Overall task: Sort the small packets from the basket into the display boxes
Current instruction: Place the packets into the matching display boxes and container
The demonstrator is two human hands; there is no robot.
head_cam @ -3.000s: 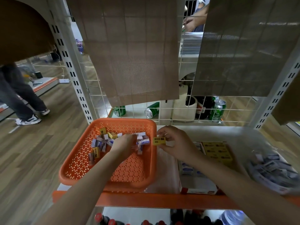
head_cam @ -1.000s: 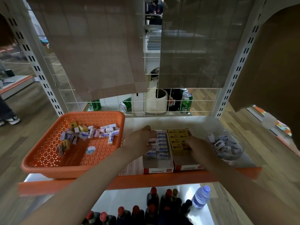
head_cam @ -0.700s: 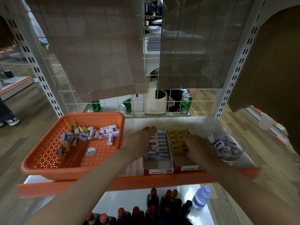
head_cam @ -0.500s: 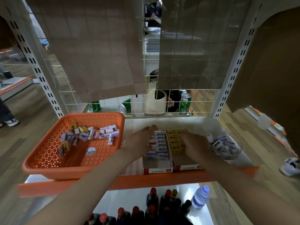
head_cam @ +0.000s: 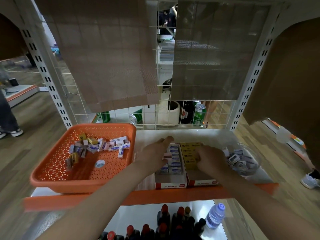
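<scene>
**At the shelf: both hands over the display boxes**

Head view. On the white shelf [head_cam: 174, 134], an orange basket [head_cam: 81, 183] sits to the left. Loose packets [head_cam: 103, 146] lie heaped toward its far side, mostly white-and-blue with a few yellow ones, and a round sticker [head_cam: 100, 164] lies on its floor.

Just right of the basket, two display boxes stand side by side, touching, with their red fronts at the orange shelf edge [head_cam: 173, 195].
- Left display box [head_cam: 170, 183]: holds rows of white-and-blue packets [head_cam: 175, 159].
- Right display box [head_cam: 202, 181]: holds rows of yellow packets [head_cam: 189, 149].

My left hand [head_cam: 152, 157] lies over the left box. The fingers are stretched forward and fairly straight, resting on the packets and gripping nothing that I can make out. A pinkish packet [head_cam: 167, 155] sits just at its thumb side.

My right hand [head_cam: 210, 160] is over the right box with its fingers curled down onto the yellow rows. Whether they pinch a packet I cannot tell; my knuckles hide it.

- Right of the boxes: a clear bowl [head_cam: 254, 168] with more small packets in it.
- Behind the shelf: a wire grid [head_cam: 173, 116], with green cans [head_cam: 199, 116] beyond it.
- Lower shelf: dark bottles [head_cam: 173, 220] with red caps and a water bottle [head_cam: 215, 215].
</scene>
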